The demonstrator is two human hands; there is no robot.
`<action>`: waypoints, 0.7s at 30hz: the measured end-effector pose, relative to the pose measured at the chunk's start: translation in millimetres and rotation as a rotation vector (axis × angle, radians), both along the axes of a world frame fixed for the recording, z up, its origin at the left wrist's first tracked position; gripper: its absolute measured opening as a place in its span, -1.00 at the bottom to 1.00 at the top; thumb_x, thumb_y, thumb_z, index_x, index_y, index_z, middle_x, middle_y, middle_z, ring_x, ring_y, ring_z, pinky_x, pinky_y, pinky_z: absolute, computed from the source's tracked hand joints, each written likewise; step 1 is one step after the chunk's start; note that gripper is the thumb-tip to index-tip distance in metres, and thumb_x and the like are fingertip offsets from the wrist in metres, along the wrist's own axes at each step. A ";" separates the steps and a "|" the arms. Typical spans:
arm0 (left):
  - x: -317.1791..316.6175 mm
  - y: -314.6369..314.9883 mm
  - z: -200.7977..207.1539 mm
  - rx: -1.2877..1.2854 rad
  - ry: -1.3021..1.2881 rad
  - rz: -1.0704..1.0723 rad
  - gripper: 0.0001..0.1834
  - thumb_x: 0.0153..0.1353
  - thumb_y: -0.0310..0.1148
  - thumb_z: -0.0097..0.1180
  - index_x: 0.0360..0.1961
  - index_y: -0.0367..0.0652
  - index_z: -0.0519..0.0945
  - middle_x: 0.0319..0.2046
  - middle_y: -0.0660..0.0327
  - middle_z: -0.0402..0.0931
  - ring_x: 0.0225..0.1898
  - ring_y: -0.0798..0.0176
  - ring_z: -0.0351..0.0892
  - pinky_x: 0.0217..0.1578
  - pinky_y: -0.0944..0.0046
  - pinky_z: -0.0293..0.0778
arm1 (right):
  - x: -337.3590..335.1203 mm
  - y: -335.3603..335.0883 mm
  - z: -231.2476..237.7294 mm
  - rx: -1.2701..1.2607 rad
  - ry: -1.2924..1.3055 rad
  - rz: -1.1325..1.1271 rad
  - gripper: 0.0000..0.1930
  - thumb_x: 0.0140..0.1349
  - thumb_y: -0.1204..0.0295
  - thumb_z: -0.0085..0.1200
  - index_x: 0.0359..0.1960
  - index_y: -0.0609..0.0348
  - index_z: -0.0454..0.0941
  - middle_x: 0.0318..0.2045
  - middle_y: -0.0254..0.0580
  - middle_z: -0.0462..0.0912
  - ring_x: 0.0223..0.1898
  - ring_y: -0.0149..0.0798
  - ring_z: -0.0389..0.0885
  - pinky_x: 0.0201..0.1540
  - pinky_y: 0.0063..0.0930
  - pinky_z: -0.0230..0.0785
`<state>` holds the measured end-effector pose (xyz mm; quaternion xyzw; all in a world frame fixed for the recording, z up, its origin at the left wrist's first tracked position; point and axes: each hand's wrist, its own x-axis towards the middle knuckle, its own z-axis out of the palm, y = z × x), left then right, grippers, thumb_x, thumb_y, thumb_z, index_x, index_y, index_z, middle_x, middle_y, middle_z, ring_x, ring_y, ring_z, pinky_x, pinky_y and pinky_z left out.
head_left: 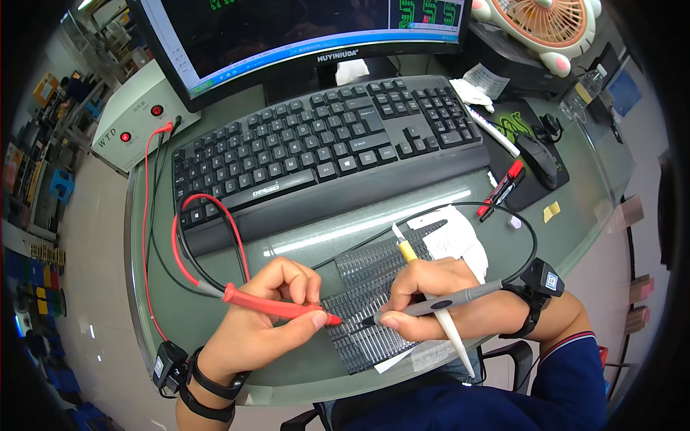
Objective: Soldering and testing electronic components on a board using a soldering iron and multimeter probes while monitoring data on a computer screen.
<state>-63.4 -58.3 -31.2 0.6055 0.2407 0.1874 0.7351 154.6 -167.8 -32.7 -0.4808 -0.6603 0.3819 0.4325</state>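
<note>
While left fingers (295,332) pinch red probe (267,305) | right fingers (404,327) clasp grey probe (467,294), white tool (451,332)

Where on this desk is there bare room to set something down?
A narrow bare patch lies between the wrist rest and the left hand; another lies between the yellow note, black cable and right desk edge. It is crowded at the black ribbed strips, under the red probe and the right hand's grey probe.

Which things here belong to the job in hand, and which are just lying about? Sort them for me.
Seemingly in use:
- red probe, in the left hand
- grey probe and white-handled tool, in the right hand
- black ridged strips

Seemingly lying about:
- keyboard
- mouse
- red marker
- yellow paper
- fan
</note>
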 end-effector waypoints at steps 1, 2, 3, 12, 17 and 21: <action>0.0 0.2 0.5 -0.001 0.006 0.006 -0.69 0.04 -0.57 0.19 -0.40 -0.11 0.25 -0.32 0.19 0.32 -0.34 0.44 0.38 -0.29 0.38 0.41 | 0.1 0.4 0.2 -0.002 0.002 0.001 -0.76 0.10 0.43 0.21 -0.46 0.16 0.33 -0.60 -0.31 0.46 -0.63 -0.41 0.44 -0.59 -0.54 0.26; -0.1 0.5 1.0 -0.001 0.011 0.013 -0.69 0.04 -0.57 0.19 -0.40 -0.11 0.25 -0.32 0.19 0.32 -0.34 0.43 0.38 -0.29 0.38 0.41 | 0.0 0.5 -0.1 0.001 0.001 0.001 -0.76 0.10 0.43 0.21 -0.46 0.16 0.33 -0.60 -0.31 0.46 -0.63 -0.41 0.44 -0.59 -0.54 0.26; -0.2 0.9 0.9 0.001 0.010 0.012 -0.69 0.04 -0.57 0.19 -0.40 -0.11 0.25 -0.32 0.19 0.32 -0.34 0.43 0.38 -0.29 0.38 0.41 | -0.3 0.2 -0.5 0.005 0.003 -0.005 -0.76 0.10 0.43 0.21 -0.46 0.16 0.34 -0.60 -0.31 0.47 -0.62 -0.40 0.45 -0.59 -0.54 0.27; -0.8 1.4 -2.6 -0.016 0.005 0.015 -0.70 0.04 -0.59 0.18 -0.41 -0.13 0.25 -0.32 0.18 0.31 -0.30 0.41 0.43 -0.25 0.30 0.55 | 4.1 -1.6 5.8 -0.079 -0.069 0.025 -0.79 0.09 0.44 0.25 -0.44 0.14 0.40 -0.48 -0.22 0.63 -0.39 -0.30 0.69 -0.41 -0.55 0.50; -3.1 -2.0 2.0 -0.015 0.008 -0.007 -0.73 0.11 -0.58 0.12 -0.37 -0.15 0.23 -0.29 0.23 0.28 -0.32 0.50 0.34 -0.28 0.40 0.40 | -0.9 -1.8 0.6 0.007 0.000 -0.003 -0.78 0.11 0.40 0.21 -0.46 0.16 0.37 -0.61 -0.30 0.48 -0.63 -0.39 0.48 -0.59 -0.53 0.29; -2.0 0.6 -2.4 0.009 -0.001 -0.011 -0.73 0.11 -0.58 0.12 -0.37 -0.15 0.23 -0.30 0.23 0.28 -0.33 0.50 0.32 -0.27 0.41 0.40 | 0.2 -1.3 -1.3 0.016 0.000 -0.010 -0.78 0.11 0.41 0.21 -0.46 0.17 0.37 -0.61 -0.29 0.49 -0.62 -0.38 0.49 -0.59 -0.53 0.29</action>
